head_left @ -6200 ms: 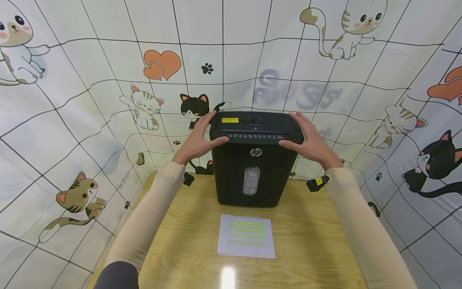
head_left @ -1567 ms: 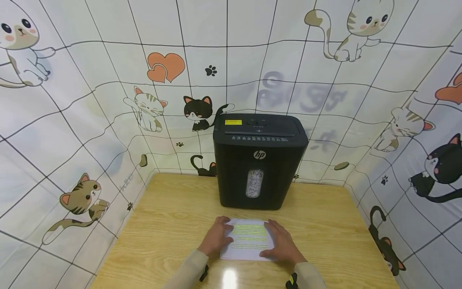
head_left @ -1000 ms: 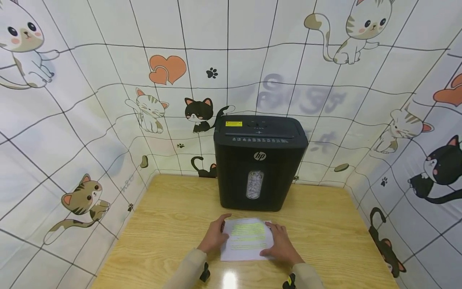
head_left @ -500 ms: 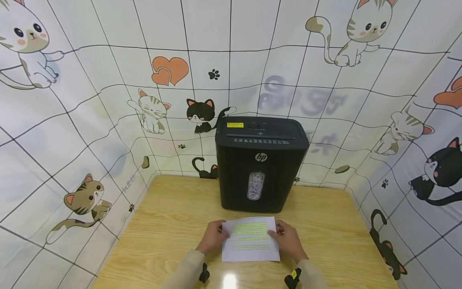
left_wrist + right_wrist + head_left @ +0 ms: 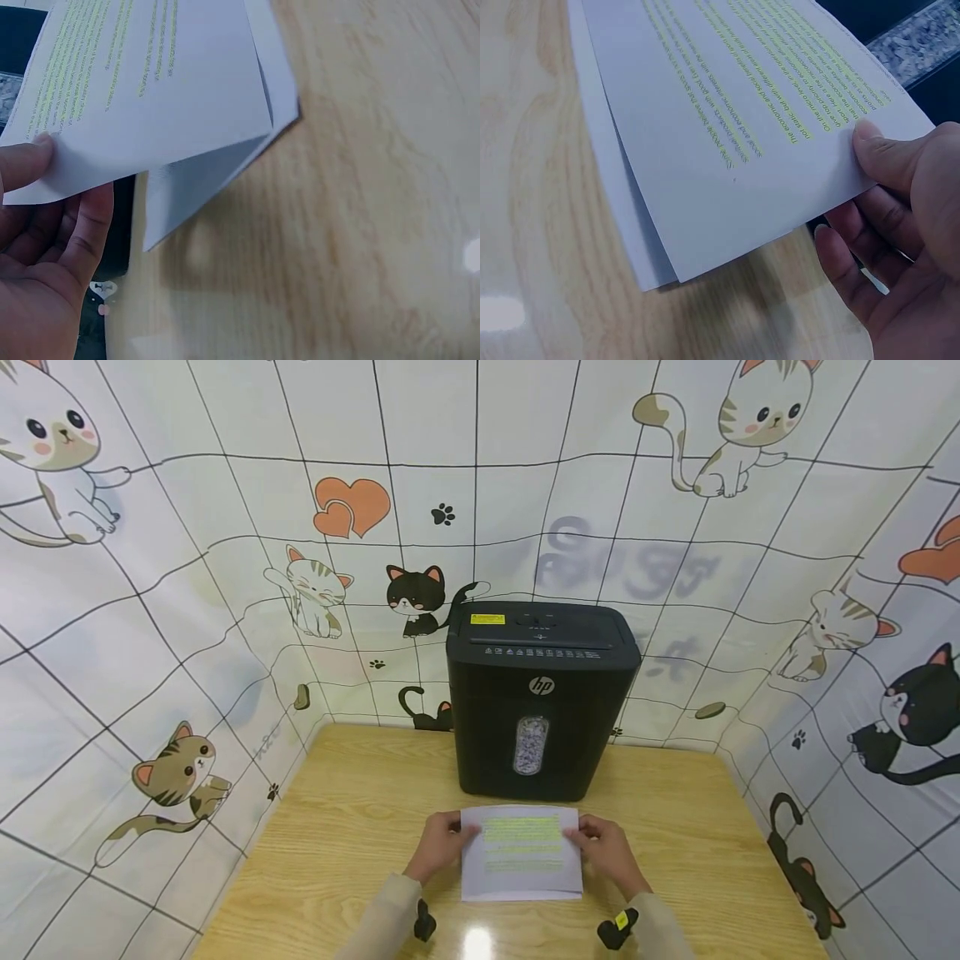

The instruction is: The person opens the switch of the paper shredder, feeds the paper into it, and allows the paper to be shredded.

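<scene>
My left hand (image 5: pixel 437 847) pinches the left edge of a white sheet of paper (image 5: pixel 517 883) with printed text highlighted in yellow. At the opposite edge my right hand (image 5: pixel 611 853) pinches the same sheet, thumb on top and fingers beneath. The paper is lifted off the table. Under it, a second sheet (image 5: pixel 195 199) shows in the left wrist view, partly separated from the top one. Its border also shows along the top sheet's edge in the right wrist view. How many sheets there are, I cannot tell.
Just behind the paper stands a black HP paper shredder (image 5: pixel 487 727), its front window (image 5: pixel 532 747) showing shredded paper. A feed slot (image 5: pixel 536 643) runs across its top. The wooden table (image 5: pixel 360 793) meets cat-patterned cloth walls (image 5: pixel 255 485) on the back and sides.
Earlier both hands were on the shredder's top corners, then moved down to the paper lying on the table. The paper has since been gripped at both sides and raised slightly.
</scene>
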Available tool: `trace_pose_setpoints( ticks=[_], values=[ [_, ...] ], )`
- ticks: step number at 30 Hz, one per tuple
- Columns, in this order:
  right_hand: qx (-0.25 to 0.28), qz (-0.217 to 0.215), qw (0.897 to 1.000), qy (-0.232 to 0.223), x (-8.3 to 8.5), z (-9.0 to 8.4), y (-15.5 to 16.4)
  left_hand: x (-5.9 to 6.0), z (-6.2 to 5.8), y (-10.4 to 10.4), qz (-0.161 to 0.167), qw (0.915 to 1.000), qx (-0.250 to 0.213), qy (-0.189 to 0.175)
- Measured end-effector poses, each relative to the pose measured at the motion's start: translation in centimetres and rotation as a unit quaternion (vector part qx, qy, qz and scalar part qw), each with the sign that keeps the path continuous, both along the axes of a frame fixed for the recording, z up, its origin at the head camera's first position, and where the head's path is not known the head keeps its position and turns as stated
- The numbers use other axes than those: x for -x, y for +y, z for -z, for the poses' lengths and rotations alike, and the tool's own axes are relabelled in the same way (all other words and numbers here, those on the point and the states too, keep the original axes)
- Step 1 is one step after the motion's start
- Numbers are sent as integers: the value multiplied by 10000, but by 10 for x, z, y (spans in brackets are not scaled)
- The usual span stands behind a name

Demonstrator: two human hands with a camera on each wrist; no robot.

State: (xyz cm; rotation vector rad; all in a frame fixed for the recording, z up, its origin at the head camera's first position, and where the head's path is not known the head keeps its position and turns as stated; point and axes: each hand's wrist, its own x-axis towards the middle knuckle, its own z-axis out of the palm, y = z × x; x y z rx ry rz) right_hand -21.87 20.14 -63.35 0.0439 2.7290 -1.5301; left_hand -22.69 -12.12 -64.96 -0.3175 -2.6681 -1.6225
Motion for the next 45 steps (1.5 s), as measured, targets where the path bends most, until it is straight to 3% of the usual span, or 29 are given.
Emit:
trace_pose_setpoints(
  ticks=[5,12,18,30,45],
  values=[
    [104,87,9998,-112,2,-6,0,2,-8,1,-127,9999,-42,-12],
    [56,98,9999,-72,4,-19,1,4,-24,2,-306,9986,-272,-336],
    [307,121,9994,-98,7,-30,1,7,-36,0,-402,9982,-436,-9],
    [252,52,9996,93,17,-53,5,15,-63,2,-463,9966,-608,297],
    [141,-8,9995,266,27,-90,8,29,-99,3,-565,9960,-532,437]
  ],
)
